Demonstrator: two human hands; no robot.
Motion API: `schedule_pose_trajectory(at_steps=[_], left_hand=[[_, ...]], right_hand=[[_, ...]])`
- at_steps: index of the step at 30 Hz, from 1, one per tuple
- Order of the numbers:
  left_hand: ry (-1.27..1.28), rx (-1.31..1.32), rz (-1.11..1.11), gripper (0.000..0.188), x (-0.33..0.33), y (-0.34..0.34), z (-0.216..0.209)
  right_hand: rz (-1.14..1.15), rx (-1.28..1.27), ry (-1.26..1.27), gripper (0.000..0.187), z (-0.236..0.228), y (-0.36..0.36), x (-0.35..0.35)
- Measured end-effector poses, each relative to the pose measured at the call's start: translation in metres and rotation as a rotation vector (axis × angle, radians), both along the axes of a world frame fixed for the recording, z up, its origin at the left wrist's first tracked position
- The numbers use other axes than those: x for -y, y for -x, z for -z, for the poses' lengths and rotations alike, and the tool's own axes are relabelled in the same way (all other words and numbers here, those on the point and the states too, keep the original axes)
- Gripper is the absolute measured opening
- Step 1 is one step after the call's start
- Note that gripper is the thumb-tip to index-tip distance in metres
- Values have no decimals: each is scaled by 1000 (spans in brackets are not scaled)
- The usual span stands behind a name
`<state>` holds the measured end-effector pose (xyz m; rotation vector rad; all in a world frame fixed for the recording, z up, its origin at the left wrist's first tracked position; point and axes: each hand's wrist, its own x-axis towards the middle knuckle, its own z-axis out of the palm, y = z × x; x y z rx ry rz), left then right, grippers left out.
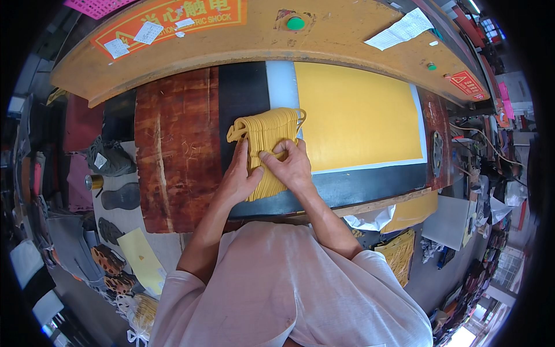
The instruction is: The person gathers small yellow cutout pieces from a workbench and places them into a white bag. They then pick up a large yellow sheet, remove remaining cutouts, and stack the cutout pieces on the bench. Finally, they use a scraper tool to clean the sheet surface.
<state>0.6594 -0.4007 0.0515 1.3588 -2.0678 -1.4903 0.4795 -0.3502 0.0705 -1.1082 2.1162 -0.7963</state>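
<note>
A thick stack of yellow cut-out strap pieces point(267, 128), their edges lined up in many thin layers, rests on the black board point(243, 87) in front of me. My left hand point(236, 178) presses along the stack's left side, thumb toward its near end. From the right, my right hand point(292, 166) grips the stack with bent thumb and fingers. One looped piece point(302, 118) sticks out at the far right corner. Just right of the stack lies a large flat yellow sheet point(361, 115) on a pale blue-white sheet point(281, 81).
An orange-brown machine beam point(260, 37) with a green button point(295, 23) spans the far side. Reddish-brown worn boarding point(176, 144) lies left. Dark shoe soles point(121, 196) and a tin can point(93, 182) sit further left. Yellow sheets point(399, 254) are low on the right.
</note>
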Motion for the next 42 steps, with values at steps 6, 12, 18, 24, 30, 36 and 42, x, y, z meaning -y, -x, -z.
schedule_pose_trajectory(at_steps=[6, 12, 18, 24, 30, 36, 42], left_hand=[[-59, -10, -2, 88, 2, -2, 0], [-53, -17, -7, 84, 4, 0, 0], [-58, -7, -22, 83, 1, 2, -2], [-29, -28, -42, 82, 1, 0, 2], [-51, -27, -17, 82, 2, 0, 3], [-30, -39, -25, 83, 2, -2, 6], [-63, -224, -383, 86, -24, 1, 27]], right_hand=[[-3, -5, -10, 45, -2, 0, 1], [1, 11, -6, 45, -1, 0, 1], [3, 9, -1, 44, -1, 1, 1], [-1, 13, 10, 43, 0, 1, 1], [-2, 24, 12, 44, 0, 1, 1], [-25, 5, 50, 44, 1, 3, -2], [346, 1014, 370, 63, 9, 11, -27]])
